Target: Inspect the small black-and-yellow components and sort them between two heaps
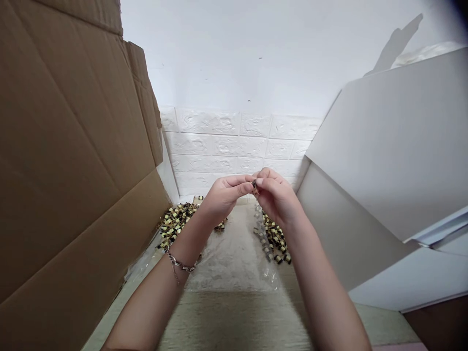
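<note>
Both hands meet in front of the wall, raised above the table. Between their fingertips is a small wound coil point(255, 188), dark at the top with copper-coloured wire below. My left hand point(227, 195) pinches it from the left with thumb and forefinger. From the right, my right hand point(277, 195) closes thumb and fingers on the same coil, hiding part of it. A heap of similar coils point(177, 222), black with yellow wrapping, lies left of my left wrist. More coils point(275, 236) lie beside my right wrist, some under clear plastic.
A clear plastic bag point(234, 263) lies flat on the pale table point(234, 321) between the heaps. Tall brown cardboard point(73, 146) walls the left side. White panels point(395, 146) stand on the right, and a white brick-patterned wall point(226, 144) closes the back.
</note>
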The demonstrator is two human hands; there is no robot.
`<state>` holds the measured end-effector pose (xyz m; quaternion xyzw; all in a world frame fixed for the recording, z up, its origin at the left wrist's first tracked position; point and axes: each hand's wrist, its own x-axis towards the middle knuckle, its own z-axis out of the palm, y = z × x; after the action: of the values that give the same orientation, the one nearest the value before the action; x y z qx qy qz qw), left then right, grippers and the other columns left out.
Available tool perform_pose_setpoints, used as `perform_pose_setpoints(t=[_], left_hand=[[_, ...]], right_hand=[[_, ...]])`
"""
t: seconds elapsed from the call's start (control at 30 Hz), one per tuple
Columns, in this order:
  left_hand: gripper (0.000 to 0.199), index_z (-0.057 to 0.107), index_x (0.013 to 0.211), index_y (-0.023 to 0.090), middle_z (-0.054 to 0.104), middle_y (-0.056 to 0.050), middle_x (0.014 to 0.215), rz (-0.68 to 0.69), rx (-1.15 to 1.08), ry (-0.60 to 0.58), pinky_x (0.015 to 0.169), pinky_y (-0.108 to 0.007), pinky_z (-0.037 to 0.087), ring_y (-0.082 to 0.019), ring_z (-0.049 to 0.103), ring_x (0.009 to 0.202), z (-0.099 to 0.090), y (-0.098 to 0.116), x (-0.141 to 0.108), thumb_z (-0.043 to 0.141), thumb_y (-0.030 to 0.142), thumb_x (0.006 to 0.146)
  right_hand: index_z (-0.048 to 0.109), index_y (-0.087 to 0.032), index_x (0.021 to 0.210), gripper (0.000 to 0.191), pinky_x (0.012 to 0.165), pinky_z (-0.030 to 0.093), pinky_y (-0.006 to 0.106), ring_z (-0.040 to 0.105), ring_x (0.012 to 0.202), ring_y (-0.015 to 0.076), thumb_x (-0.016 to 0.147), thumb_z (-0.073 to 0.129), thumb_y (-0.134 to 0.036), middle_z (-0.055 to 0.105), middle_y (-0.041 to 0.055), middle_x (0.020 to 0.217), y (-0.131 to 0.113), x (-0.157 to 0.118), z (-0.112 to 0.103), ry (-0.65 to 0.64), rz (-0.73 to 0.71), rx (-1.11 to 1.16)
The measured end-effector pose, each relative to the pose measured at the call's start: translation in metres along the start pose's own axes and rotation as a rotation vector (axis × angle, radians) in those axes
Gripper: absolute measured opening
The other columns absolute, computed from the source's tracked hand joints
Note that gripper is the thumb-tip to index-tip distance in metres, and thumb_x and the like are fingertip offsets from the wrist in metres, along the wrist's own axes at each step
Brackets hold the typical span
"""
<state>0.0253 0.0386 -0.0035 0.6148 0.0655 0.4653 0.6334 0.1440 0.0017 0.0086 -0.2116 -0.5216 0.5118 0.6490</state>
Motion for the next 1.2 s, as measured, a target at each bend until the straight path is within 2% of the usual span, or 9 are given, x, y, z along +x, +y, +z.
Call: perform_pose_setpoints(t=[0.2, 0.33, 0.47, 0.63, 0.8, 1.0, 1.2], left_hand=[[0.018, 0.067, 0.078, 0.019, 0.064, 0.0, 0.078, 0.135, 0.368, 0.11, 0.074, -0.025, 0.038, -0.013, 0.053, 0.075, -0.001, 0.016, -0.007, 0.069, 0.023, 0.061], [0.019, 0.067, 0.08, 0.02, 0.064, -0.001, 0.083, 0.252, 0.572, 0.105, 0.071, -0.025, 0.039, -0.013, 0.052, 0.075, 0.002, 0.021, -0.011, 0.068, 0.02, 0.061], [0.018, 0.067, 0.081, 0.021, 0.063, -0.002, 0.083, 0.332, 0.659, 0.084, 0.07, -0.025, 0.039, -0.014, 0.052, 0.075, 0.006, 0.024, -0.014, 0.067, 0.022, 0.063], [0.017, 0.066, 0.081, 0.021, 0.063, -0.001, 0.08, 0.429, 0.781, 0.095, 0.072, -0.023, 0.04, -0.012, 0.054, 0.075, 0.013, 0.029, -0.019, 0.066, 0.021, 0.064], [0.018, 0.065, 0.08, 0.019, 0.063, -0.001, 0.078, 0.55, 0.919, 0.111, 0.07, -0.022, 0.043, -0.01, 0.055, 0.073, 0.017, 0.032, -0.021, 0.065, 0.028, 0.064], [0.017, 0.064, 0.08, 0.018, 0.063, -0.001, 0.077, 0.587, 1.001, 0.126, 0.069, -0.021, 0.044, -0.01, 0.056, 0.073, 0.017, 0.032, -0.02, 0.064, 0.028, 0.066], [0.02, 0.064, 0.081, 0.016, 0.063, -0.002, 0.076, 0.626, 1.041, 0.143, 0.07, -0.021, 0.045, -0.01, 0.056, 0.072, 0.016, 0.029, -0.02, 0.066, 0.027, 0.064]], right_hand=[[0.051, -0.017, 0.063, 0.011, 0.064, 0.042, 0.019, 0.048, 0.064, 0.0059, 0.066, 0.062, -0.019, 0.051, -0.0028, 0.068, -0.003, -0.001, -0.007, -0.088, 0.108, 0.028], [0.056, -0.018, 0.07, 0.01, 0.063, 0.045, 0.02, 0.049, 0.061, 0.0051, 0.065, 0.064, -0.021, 0.053, -0.0028, 0.071, -0.006, -0.003, -0.012, -0.078, 0.114, -0.019], [0.059, -0.019, 0.07, 0.01, 0.062, 0.047, 0.022, 0.052, 0.061, 0.0071, 0.063, 0.066, -0.021, 0.055, -0.0019, 0.068, -0.009, -0.004, -0.014, -0.061, 0.105, -0.056], [0.061, -0.019, 0.072, 0.008, 0.061, 0.048, 0.025, 0.056, 0.066, 0.011, 0.064, 0.065, -0.021, 0.058, -0.0001, 0.067, -0.013, -0.006, -0.013, -0.103, 0.078, -0.076], [0.062, -0.02, 0.072, 0.008, 0.063, 0.047, 0.024, 0.056, 0.066, 0.0099, 0.065, 0.065, -0.02, 0.06, -0.0004, 0.073, -0.014, -0.008, -0.013, -0.131, 0.058, -0.086], [0.062, -0.021, 0.072, 0.007, 0.062, 0.047, 0.022, 0.056, 0.07, 0.0099, 0.066, 0.063, -0.018, 0.06, -0.0007, 0.077, -0.014, -0.008, -0.013, -0.17, 0.065, -0.047], [0.063, -0.02, 0.069, 0.006, 0.06, 0.047, 0.019, 0.056, 0.072, 0.01, 0.063, 0.065, -0.018, 0.056, -0.0007, 0.08, -0.013, -0.008, -0.012, -0.13, 0.08, -0.015]])
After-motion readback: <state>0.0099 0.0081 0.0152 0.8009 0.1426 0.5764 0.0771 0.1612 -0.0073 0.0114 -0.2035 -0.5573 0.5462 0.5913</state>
